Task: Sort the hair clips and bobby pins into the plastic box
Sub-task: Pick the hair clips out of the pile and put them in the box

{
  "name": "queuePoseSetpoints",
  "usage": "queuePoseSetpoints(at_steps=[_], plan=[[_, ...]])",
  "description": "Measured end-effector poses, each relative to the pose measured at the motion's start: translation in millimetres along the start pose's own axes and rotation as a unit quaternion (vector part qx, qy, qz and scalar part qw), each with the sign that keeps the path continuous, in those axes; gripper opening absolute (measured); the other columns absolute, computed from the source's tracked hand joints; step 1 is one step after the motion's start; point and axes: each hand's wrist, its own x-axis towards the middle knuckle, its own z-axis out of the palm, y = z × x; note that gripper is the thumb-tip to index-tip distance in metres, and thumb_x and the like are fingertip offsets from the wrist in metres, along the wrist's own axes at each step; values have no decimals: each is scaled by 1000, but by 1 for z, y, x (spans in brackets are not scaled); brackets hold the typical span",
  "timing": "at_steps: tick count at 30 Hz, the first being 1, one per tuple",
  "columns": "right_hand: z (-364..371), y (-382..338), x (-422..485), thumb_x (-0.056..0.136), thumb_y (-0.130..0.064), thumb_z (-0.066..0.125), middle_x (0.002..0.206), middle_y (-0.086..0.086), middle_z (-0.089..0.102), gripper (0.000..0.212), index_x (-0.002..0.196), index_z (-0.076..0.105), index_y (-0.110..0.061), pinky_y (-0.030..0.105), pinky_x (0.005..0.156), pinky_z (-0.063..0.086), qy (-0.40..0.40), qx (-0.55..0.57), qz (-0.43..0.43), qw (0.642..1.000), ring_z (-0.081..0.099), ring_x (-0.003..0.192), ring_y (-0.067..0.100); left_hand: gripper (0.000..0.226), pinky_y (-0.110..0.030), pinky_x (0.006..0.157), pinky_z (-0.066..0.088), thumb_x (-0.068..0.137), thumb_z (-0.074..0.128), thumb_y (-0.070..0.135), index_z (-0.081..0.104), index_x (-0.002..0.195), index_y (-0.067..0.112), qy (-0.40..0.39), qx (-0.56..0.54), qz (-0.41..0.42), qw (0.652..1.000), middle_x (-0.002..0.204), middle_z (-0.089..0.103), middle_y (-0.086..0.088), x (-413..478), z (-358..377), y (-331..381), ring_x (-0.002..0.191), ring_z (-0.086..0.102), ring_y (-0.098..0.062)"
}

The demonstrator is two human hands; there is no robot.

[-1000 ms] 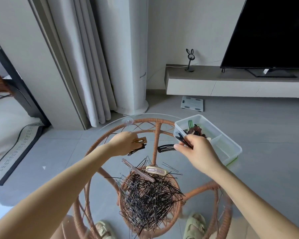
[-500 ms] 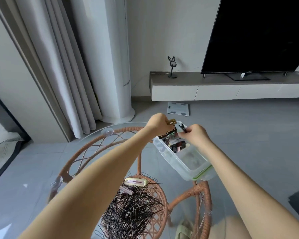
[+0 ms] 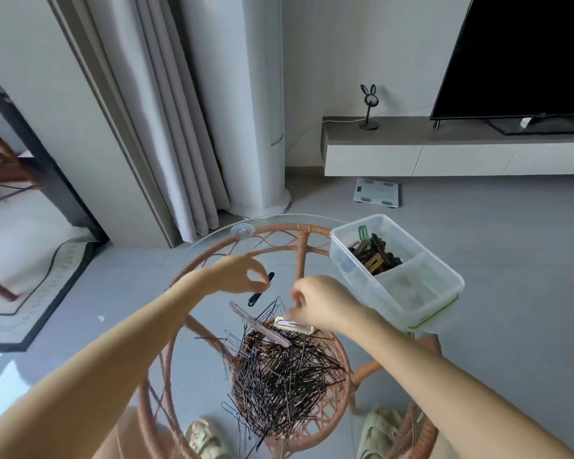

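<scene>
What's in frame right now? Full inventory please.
plastic box: 1, clear, table's far right
hair clips: several, brown, black, one green, box's far compartment
bobby pins: many, black, heaped mid-table
black clip: 1, black, on glass beyond heap
pink clip: 1, pink, atop heap
cream clip: 1, cream, heap's far edge
table: 1, glass on rattan, centre
TV: 1, black, upper right
bench: 1, white, under TV
scale: 1, white, floor
curtain: 1, grey, left
slippers: 2, pale green, under table
left hand: 1, at black clip, contact unclear
right hand: 1, over cream clip, blurred
</scene>
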Motion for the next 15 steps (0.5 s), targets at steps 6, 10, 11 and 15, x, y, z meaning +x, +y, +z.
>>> queuePoseSetpoints(at_steps=[6, 10, 11, 15], plan=[[32, 2, 9, 79, -19, 67, 118, 14, 64, 27, 104, 64, -9, 35, 85, 49, -44, -4, 51, 998, 61, 103, 28, 33, -36, 105, 31, 79, 64, 48, 62, 109, 33, -14, 44, 26, 999, 129, 48, 2, -32, 39, -13, 120, 40, -16], [32, 5, 0, 75, -23, 73, 108, 10, 68, 20, 91, 68, -12, 27, 70, 44, -33, 47, 65, 996, 61, 88, 22, 27, -32, 84, 38, 82, 63, 43, 62, 104, 27, 1, 15, 14, 1000, 106, 48, 0, -32, 49, -12, 97, 44, -16], [30, 5, -3, 75, -24, 73, 102, 10, 69, 15, 84, 67, -13, 27, 63, 42, -17, 50, 64, 997, 59, 79, 20, 25, -32, 83, 40, 83, 63, 40, 61, 103, 24, -9, -6, 14, 1000, 102, 47, 1, -32, 49, -12, 95, 46, -16], [16, 4, -7, 87, -19, 58, 86, 5, 64, 8, 85, 57, -10, 26, 55, 42, 49, 96, 56, 993, 57, 68, 18, 17, -31, 87, 44, 86, 63, 25, 60, 98, 14, -16, -63, 31, 997, 96, 52, 3, -38, 45, -17, 90, 51, -15]])
